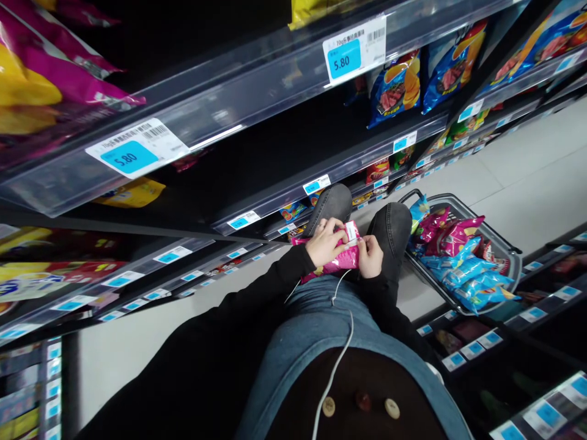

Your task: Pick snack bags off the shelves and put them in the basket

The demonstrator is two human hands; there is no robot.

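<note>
A shiny pink chip bag lies across my lap between my bent knees, with a small white label at its upper right part. Over the bag's top side, my left hand has its fingers curled, the fingertips close to the label. My right hand is closed in a pinch at the bag's right edge, just below the label. Part of the bag is hidden under the left hand and sleeve. A thin white cord hangs down my front and passes over the bag's lower edge.
On the right, a grey shopping basket on the floor holds several blue and pink snack bags. Dark shelves with a price-tag rail rise close in front. Blue chip bags stand on one shelf. More shelving lies behind the basket.
</note>
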